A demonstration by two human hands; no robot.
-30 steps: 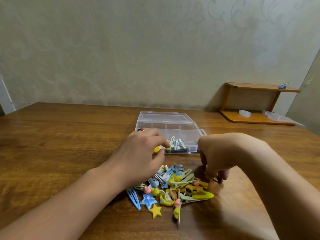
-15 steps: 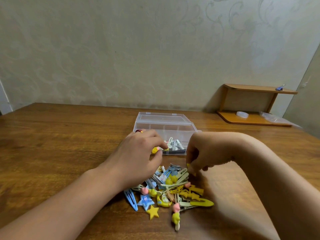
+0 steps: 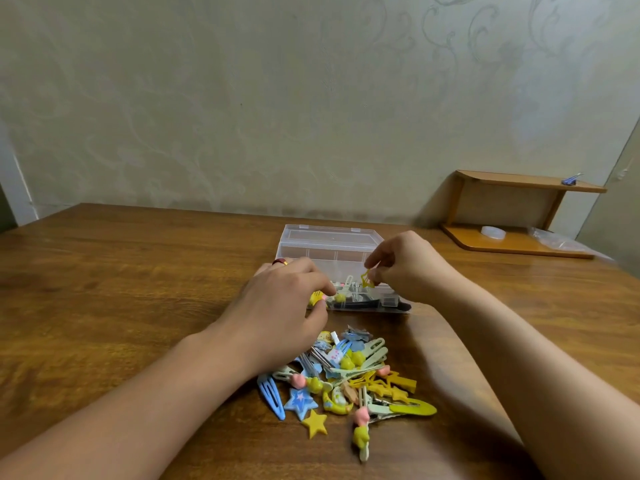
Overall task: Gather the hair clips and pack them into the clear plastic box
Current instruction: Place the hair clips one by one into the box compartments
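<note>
A clear plastic box [image 3: 329, 242] stands open on the wooden table [image 3: 138, 271], with a few clips lying in its near compartment. A pile of hair clips [image 3: 349, 372] in yellow, blue, pink and pale green lies in front of it. My right hand [image 3: 408, 265] pinches a small yellow star clip [image 3: 367, 280] just above the box's near compartment. My left hand [image 3: 284, 303] sits at the box's near left corner and pinches a yellow clip [image 3: 317, 297] between thumb and fingers. A red ring shows on that hand.
A small wooden shelf [image 3: 519, 216] stands at the back right of the table, with a white round thing [image 3: 492, 232] and a clear plastic bag [image 3: 557, 239] on its lower board and a blue clip [image 3: 573, 179] on top. The wall runs close behind the box.
My right hand has risen from the pile with the yellow star clip and moved up over the box. My left hand has stayed at the box's corner with its yellow clip.
</note>
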